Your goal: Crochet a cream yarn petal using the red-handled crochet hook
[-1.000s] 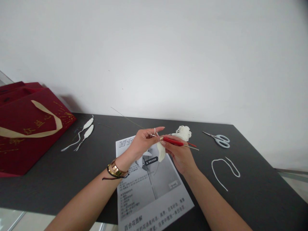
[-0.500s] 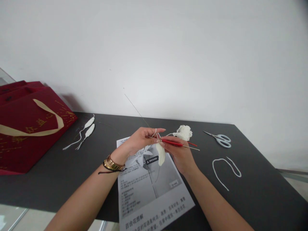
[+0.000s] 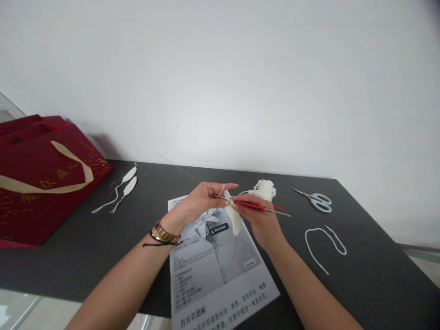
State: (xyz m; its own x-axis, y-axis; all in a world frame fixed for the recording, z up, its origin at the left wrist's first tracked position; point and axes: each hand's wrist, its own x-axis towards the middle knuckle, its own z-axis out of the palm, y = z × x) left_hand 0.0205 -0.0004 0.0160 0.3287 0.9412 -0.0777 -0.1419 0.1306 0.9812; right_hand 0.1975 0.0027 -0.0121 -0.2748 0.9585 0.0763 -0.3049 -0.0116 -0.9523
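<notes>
My right hand [image 3: 261, 220] grips a red-handled crochet hook [image 3: 254, 206] whose metal tip points left into the work. My left hand [image 3: 201, 201] pinches a small cream crocheted petal [image 3: 234, 221] that hangs down between both hands, with white yarn looped over its raised index finger. A thin wire [image 3: 178, 167] sticks out up and to the left from the left hand. The yarn runs back to a loose cream yarn pile [image 3: 264, 188] just behind the hands. Both hands hover above a printed instruction sheet [image 3: 220, 275].
On the dark table [image 3: 364, 275] lie pale blue scissors [image 3: 318, 200] at the back right, a cut white yarn piece [image 3: 323, 240] to the right, and two finished white petals with tails [image 3: 125, 183] at the left. A red gift bag [image 3: 41, 178] lies at the far left.
The thin wire swung from steeply upright back down to a low angle toward the left. The hook has shifted slightly right, and the petal hangs a little lower.
</notes>
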